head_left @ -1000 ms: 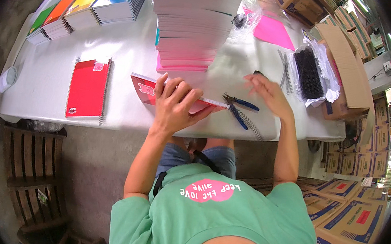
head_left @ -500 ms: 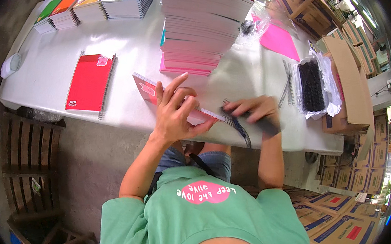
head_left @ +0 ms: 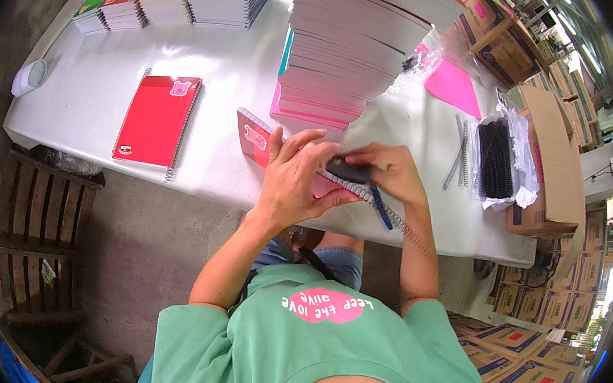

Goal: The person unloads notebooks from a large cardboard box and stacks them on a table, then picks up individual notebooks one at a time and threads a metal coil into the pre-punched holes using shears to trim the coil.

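My left hand (head_left: 289,179) grips a red-covered notebook (head_left: 254,141), tilted on its edge with the spine facing my right side. Along that spine runs a wire spiral coil (head_left: 414,235), whose loose end reaches past the notebook toward my right forearm. Pinched in my right hand (head_left: 391,169) is a dark, block-like piece (head_left: 349,170), held against the spine close to my left fingertips; its exact kind is unclear. A slim blue handle-like thing (head_left: 382,208) sits below my right hand, and I cannot tell whether it is held.
Behind the notebook rises a tall stack of page blocks (head_left: 349,55). A finished red spiral notebook (head_left: 157,118) lies to the left, with coloured notebook stacks (head_left: 225,6) beyond. At right are loose coils (head_left: 457,154), a bundle of black coils (head_left: 496,158) and an open carton (head_left: 553,156).
My right hand has come left to the spine, bringing the dark piece up near my left fingers. The coil's loose end now stretches toward my right forearm. The whole view has shifted slightly.
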The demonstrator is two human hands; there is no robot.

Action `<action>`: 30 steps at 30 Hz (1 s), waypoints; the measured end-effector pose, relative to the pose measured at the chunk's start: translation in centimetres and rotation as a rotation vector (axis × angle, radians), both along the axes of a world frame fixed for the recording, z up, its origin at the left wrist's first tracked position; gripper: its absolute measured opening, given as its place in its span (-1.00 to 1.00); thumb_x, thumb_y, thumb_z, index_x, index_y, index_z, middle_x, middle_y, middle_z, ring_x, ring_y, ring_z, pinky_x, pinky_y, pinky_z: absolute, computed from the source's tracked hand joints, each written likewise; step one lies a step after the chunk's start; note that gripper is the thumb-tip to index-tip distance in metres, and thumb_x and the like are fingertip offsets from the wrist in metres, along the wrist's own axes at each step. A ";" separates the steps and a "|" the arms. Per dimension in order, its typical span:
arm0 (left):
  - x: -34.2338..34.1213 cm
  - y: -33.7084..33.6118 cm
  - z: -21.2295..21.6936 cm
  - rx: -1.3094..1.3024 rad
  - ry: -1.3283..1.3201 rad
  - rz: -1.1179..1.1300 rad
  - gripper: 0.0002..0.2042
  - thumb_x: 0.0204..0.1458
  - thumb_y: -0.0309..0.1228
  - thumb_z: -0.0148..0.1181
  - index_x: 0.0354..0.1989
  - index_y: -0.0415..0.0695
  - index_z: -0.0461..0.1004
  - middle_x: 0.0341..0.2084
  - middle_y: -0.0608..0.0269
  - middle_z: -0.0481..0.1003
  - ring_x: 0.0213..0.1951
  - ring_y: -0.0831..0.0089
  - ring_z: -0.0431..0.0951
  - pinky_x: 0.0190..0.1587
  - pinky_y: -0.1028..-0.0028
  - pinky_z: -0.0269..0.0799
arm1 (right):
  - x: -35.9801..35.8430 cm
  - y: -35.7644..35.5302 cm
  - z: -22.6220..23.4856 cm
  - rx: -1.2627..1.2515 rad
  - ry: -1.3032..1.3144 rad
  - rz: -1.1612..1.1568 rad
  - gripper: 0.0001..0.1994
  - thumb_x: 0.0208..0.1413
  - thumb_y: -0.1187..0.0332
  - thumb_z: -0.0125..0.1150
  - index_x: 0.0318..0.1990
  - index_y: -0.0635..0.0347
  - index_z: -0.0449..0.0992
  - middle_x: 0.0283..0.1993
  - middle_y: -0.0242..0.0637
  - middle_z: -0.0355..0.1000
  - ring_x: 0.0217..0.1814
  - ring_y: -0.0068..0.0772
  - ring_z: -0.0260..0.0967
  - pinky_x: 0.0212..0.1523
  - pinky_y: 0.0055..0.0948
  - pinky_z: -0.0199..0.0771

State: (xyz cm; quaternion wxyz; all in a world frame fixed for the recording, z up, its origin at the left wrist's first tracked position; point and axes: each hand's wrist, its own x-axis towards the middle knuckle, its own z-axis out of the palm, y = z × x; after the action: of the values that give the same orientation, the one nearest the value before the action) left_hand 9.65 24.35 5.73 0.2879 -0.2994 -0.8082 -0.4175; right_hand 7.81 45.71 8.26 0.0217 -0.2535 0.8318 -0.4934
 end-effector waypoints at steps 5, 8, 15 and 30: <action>-0.5 -0.4 0.6 -0.035 0.018 0.015 -0.25 -0.40 0.06 0.40 0.00 -0.05 0.30 -0.16 0.28 0.41 0.06 0.31 0.32 0.24 -0.09 -0.34 | 0.0 -1.0 0.2 -0.522 0.013 0.283 -0.74 -0.18 0.63 0.11 -0.27 0.26 0.58 -0.17 -0.03 0.50 -0.15 -0.16 0.46 -0.07 -0.31 0.43; -0.5 -1.7 2.4 -0.112 0.055 0.279 -0.18 -0.61 0.24 0.36 -0.09 0.02 0.39 -0.27 0.31 0.40 0.08 0.18 0.28 0.17 -0.27 -0.47 | -0.6 0.1 0.0 -0.085 0.027 -0.233 -0.73 -0.16 0.62 0.10 -0.24 0.29 0.58 -0.18 0.02 0.50 -0.14 -0.18 0.48 -0.08 -0.36 0.42; -2.7 -4.0 1.2 -0.084 0.023 0.199 -0.41 -0.75 0.14 0.42 -0.66 -0.08 0.36 -0.40 0.28 0.30 -0.21 0.19 0.31 -0.21 0.28 0.31 | -0.5 -2.5 0.4 -0.197 0.000 -0.154 -0.82 -0.12 0.56 0.22 -0.29 0.23 0.58 -0.22 -0.01 0.51 -0.15 -0.18 0.47 -0.10 -0.39 0.44; -2.9 -2.1 -0.1 0.256 -0.034 0.066 -0.32 -0.83 0.02 0.55 -0.59 -0.15 0.28 -0.20 0.10 0.18 -0.03 0.11 0.25 -0.18 0.21 0.37 | -0.9 -2.0 1.7 -0.246 -0.006 0.151 -0.75 -0.18 0.56 0.06 -0.29 0.23 0.59 -0.20 0.01 0.51 -0.14 -0.17 0.49 -0.07 -0.36 0.44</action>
State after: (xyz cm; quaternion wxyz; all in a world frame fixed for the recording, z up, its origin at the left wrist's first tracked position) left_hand 6.71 22.28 5.60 0.3235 -0.2263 -0.7624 -0.5127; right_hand 6.95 43.68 10.00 0.0298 -0.3145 0.7434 -0.5895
